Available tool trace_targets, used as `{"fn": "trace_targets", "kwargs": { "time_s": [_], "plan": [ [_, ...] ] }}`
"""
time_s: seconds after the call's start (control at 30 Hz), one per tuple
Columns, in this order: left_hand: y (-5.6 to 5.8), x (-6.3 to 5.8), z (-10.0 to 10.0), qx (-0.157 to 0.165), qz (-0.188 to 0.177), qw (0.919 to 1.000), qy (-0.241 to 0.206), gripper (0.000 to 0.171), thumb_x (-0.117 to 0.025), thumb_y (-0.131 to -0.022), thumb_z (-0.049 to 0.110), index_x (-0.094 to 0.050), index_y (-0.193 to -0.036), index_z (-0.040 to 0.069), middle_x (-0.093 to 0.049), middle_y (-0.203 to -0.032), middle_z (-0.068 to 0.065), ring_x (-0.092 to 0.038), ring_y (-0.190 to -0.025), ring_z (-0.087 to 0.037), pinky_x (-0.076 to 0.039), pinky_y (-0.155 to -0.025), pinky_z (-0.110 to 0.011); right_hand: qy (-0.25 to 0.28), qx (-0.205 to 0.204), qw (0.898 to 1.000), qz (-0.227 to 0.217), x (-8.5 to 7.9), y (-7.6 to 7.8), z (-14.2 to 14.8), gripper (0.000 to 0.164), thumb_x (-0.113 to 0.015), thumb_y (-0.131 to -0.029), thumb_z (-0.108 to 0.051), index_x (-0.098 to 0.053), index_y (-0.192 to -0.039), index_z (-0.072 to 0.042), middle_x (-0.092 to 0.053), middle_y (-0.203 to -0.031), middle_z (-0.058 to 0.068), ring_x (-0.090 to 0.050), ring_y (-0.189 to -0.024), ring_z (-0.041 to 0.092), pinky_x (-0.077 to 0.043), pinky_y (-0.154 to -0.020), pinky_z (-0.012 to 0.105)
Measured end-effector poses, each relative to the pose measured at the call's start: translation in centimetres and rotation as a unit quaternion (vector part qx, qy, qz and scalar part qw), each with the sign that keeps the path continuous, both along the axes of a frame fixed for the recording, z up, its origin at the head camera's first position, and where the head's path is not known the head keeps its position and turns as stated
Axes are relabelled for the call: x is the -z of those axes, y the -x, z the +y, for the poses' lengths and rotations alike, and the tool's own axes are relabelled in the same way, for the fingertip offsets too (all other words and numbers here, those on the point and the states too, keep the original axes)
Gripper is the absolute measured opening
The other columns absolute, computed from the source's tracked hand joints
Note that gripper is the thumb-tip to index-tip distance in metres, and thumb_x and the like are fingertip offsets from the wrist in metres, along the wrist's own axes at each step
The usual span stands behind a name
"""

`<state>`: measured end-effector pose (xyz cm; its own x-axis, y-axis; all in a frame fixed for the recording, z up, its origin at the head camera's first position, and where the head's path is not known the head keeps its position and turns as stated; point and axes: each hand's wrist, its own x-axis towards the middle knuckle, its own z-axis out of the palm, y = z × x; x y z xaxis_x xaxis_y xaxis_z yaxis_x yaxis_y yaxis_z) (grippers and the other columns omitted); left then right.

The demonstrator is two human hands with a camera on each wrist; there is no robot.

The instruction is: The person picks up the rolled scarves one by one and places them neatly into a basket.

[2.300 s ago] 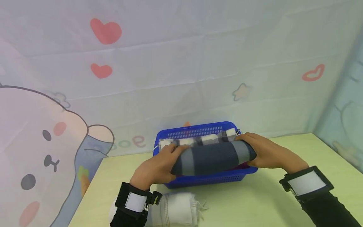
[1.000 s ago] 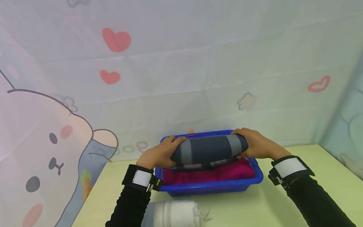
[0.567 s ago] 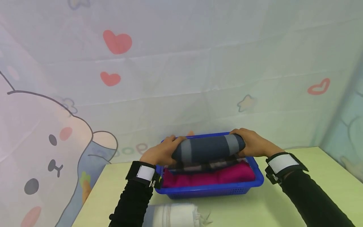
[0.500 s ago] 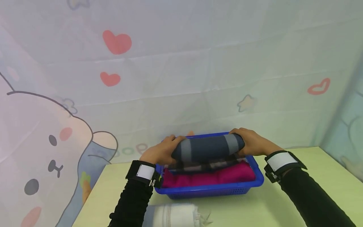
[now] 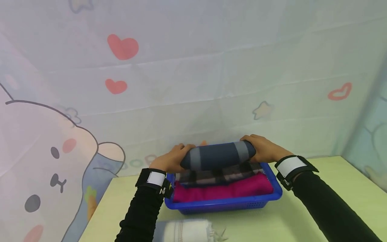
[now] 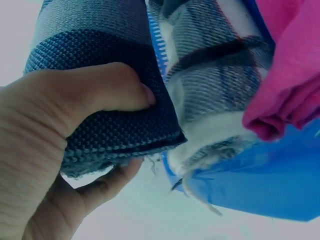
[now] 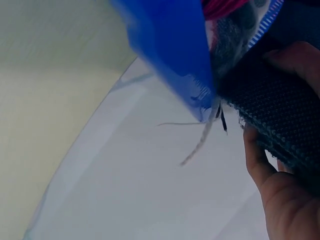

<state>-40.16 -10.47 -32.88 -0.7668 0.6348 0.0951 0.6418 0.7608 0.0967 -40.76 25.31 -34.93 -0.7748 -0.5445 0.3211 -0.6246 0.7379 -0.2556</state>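
A rolled dark blue scarf [image 5: 219,156] with grey bands is held by its two ends over the back of a blue plastic basket [image 5: 225,203]. My left hand [image 5: 172,159] grips one end; in the left wrist view the thumb lies over the coarse weave and fingers curl below. The opposite end is in my right hand [image 5: 263,149], its fingers wrapped under the frayed edge in the right wrist view. Inside the basket, a folded magenta cloth [image 5: 222,191] lies along the front. Behind it is a rolled plaid scarf [image 5: 217,176] with tassels, partly covered by the blue roll.
A rolled white cloth [image 5: 188,230] with fringe lies on the pale yellow-green table [image 5: 308,201] in front of the basket, cut off by the lower edge. A printed fabric backdrop [image 5: 193,84] hangs close behind the basket.
Both hands have carried the blue scarf backward and slightly left, from over the basket's front to its back. The magenta cloth and more of the plaid roll have come into sight.
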Motion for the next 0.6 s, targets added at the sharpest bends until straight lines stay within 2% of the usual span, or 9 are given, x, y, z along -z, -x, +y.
{"fn": "trace_targets", "kwargs": {
  "time_s": [0.17,0.5,0.6],
  "plan": [
    [1.0,0.5,0.1,0.013,-0.004,0.9998,0.011,0.08,-0.074,-0.075,0.014,-0.031,-0.142,0.024,-0.045,-0.123,-0.011,-0.04,-0.113,-0.023,-0.045,-0.09,-0.043,-0.023,0.014,1.0,0.0,0.0,0.2,0.1,0.069,-0.08,-0.06,-0.004,-0.05,-0.122,-0.006,-0.055,-0.104,0.015,-0.052,-0.091,0.029,-0.048,-0.074,0.049],
    [2.6,1.1,0.0,-0.022,-0.018,0.9992,0.026,0.086,-0.077,-0.072,0.009,-0.03,-0.142,0.027,-0.043,-0.125,-0.008,-0.038,-0.115,-0.022,-0.045,-0.09,-0.042,-0.062,0.018,0.998,0.026,-0.4,0.2,-0.6,0.07,-0.079,-0.058,0.0,-0.048,-0.12,-0.004,-0.054,-0.1,0.016,-0.051,-0.091,0.033,-0.048,-0.074,0.051],
    [2.8,1.5,0.1,-0.03,-0.025,0.9988,0.031,0.086,-0.076,-0.072,0.01,-0.029,-0.142,0.026,-0.043,-0.126,-0.009,-0.038,-0.116,-0.022,-0.045,-0.091,-0.042,-0.081,0.023,0.996,0.012,-0.2,0.2,-0.5,0.07,-0.079,-0.06,-0.001,-0.045,-0.121,-0.004,-0.053,-0.101,0.017,-0.051,-0.091,0.034,-0.047,-0.075,0.051]
  ]
}}
